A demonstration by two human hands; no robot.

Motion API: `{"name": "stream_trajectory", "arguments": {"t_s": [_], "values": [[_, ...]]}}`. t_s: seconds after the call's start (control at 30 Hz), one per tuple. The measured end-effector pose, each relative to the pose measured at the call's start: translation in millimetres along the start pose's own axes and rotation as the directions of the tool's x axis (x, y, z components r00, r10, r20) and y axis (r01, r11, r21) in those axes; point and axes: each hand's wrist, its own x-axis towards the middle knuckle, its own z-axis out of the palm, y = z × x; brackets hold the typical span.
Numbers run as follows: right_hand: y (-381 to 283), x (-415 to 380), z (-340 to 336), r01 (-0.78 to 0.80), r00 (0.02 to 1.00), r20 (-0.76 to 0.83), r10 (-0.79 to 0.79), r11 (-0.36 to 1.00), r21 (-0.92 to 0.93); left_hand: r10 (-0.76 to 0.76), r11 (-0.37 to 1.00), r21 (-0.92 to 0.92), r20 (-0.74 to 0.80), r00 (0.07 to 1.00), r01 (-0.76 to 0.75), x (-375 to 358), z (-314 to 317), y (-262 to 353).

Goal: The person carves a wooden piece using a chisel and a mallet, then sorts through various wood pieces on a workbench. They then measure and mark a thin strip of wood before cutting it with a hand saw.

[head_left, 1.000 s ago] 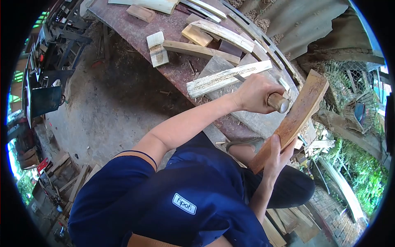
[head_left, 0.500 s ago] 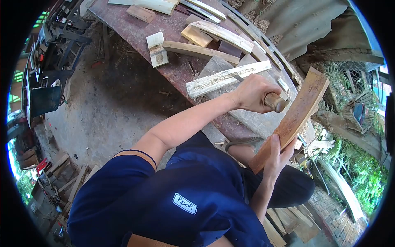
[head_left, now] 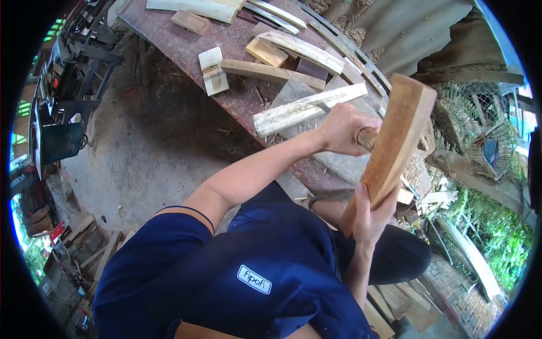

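One dark-red worktop (head_left: 180, 48) carries a grey board (head_left: 345, 161), curved wooden planks (head_left: 274, 73) and, across the board, a whitish gouged wooden bar (head_left: 282, 120); a brown wooden block (head_left: 390, 135), gripped by the right hand (head_left: 372, 213), partly hides the wooden-handled chisel (head_left: 366, 137) clasped in the left hand (head_left: 345, 130).

- The brown, curved wooden block (head_left: 405, 127) is covering the end of the round wooden chisel handle (head_left: 366, 139).
- The bare left hand (head_left: 345, 129) is concealing the handle's middle.
- The pale, curved wooden board (head_left: 197, 6) at far left is being cut off by the view's far edge.
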Motion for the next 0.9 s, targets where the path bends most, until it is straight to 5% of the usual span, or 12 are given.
{"name": "stream_trajectory", "arguments": {"t_s": [0.07,0.13,0.2,0.27,0.33,0.37,0.4,0.5,0.53,0.73,0.9], "values": [[7.1,-7.9,-1.9,0.016,0.994,-0.109,-0.005,0.995,0.101,-0.015,1.000,0.002,-0.003,1.000,0.015,0.7,-2.6,-0.9],[7.8,-17.6,-4.2,0.059,0.992,-0.128,-0.002,0.895,0.442,-0.038,0.999,-0.017,0.002,0.999,0.038,-4.4,-1.5,0.4],[21.2,-16.9,-1.8,0.184,0.977,-0.166,-0.136,0.927,0.326,-0.012,1.000,-0.006,-0.067,0.998,0.012,-1.2,0.9,-0.6],[0.7,-4.8,8.7,0.063,0.998,-0.025,-0.062,0.998,0.016,-0.013,1.000,0.008,-0.083,0.996,0.013,0.8,0.4,-0.9],[7.1,-3.8,8.1,0.050,0.999,0.011,-0.050,0.998,0.027,-0.085,0.995,-0.060,-0.117,0.989,0.078,4.5,-5.6,-9.5],[7.4,-5.2,8.5,0.031,0.999,0.036,-0.036,0.991,0.132,-0.070,0.952,-0.306,-0.187,0.980,0.010,10.0,-10.1,-12.0],[8.0,-6.7,7.4,0.009,0.998,0.056,-0.022,0.973,0.233,-0.103,0.971,-0.233,-0.250,0.963,0.043,14.8,-24.9,-12.9],[13.9,-5.5,7.0,0.037,0.999,0.010,-0.041,0.961,0.275,-0.487,0.798,-0.558,-0.374,0.789,0.229,24.1,-53.5,-38.0],[17.4,-5.2,7.6,0.039,0.999,0.009,-0.043,0.959,0.279,-0.509,0.756,-0.635,-0.415,0.755,0.160,26.7,-63.4,-36.7],[28.3,-7.6,1.8,-0.085,0.996,0.035,0.077,0.922,0.377,-0.472,0.760,-0.642,-0.435,0.767,0.103,19.4,-75.9,-18.4],[31.2,-9.2,-0.4,-0.063,0.998,0.022,0.059,0.933,0.355,-0.455,0.848,-0.474,-0.421,0.784,0.238,10.3,-50.7,-7.2]]}}
